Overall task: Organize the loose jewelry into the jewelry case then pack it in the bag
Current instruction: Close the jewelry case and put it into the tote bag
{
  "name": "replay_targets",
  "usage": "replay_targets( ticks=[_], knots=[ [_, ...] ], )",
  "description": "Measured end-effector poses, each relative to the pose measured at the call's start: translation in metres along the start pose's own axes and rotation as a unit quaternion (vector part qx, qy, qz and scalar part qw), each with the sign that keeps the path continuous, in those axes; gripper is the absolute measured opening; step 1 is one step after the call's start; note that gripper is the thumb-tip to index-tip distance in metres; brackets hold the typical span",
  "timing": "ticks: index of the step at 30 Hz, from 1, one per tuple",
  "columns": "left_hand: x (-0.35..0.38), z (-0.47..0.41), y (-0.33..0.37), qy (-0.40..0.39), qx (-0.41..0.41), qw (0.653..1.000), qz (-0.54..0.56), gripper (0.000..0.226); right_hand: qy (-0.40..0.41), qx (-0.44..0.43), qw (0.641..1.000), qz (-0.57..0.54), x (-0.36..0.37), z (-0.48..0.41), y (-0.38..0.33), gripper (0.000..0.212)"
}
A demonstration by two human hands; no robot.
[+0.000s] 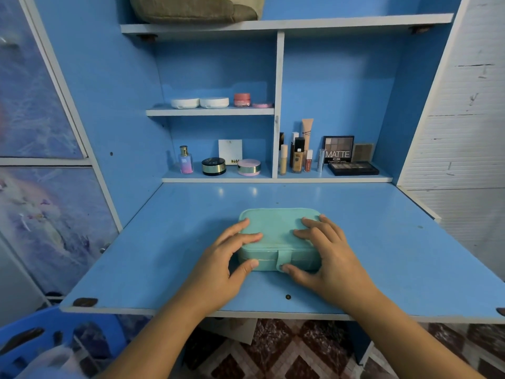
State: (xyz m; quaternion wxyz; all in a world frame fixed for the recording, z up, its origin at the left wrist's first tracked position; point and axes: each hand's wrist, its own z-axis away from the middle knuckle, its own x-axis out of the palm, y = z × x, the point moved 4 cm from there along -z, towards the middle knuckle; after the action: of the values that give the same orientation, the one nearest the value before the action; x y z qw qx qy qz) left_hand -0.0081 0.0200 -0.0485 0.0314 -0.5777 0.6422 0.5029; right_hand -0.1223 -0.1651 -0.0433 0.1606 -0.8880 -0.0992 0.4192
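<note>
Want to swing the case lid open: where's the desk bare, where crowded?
Bare desk left of the case, to the side wall; bare to its right, to the desk edge; a bare strip behind it, up to the low shelf. Crowded: that shelf, lined with makeup. Gripping the case: left hand, right hand.

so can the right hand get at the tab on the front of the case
probably yes: the right hand holds the case with its thumb at the tab, and nothing lies between them
</note>
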Motion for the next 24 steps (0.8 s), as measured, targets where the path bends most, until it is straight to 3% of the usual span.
replay_targets(
  ticks=[11,24],
  knots=[
    [0.0002,0.0008,-0.0007,0.001,0.0,1.0,-0.004,0.042,0.026,0.017,0.999,0.01,-0.0012,-0.0022,-0.0073,0.062],
    [0.0011,0.0006,-0.004,0.002,-0.004,1.0,0.007,0.042,-0.012,0.032,0.999,-0.015,-0.0015,-0.0022,-0.0023,0.074]
  ],
)
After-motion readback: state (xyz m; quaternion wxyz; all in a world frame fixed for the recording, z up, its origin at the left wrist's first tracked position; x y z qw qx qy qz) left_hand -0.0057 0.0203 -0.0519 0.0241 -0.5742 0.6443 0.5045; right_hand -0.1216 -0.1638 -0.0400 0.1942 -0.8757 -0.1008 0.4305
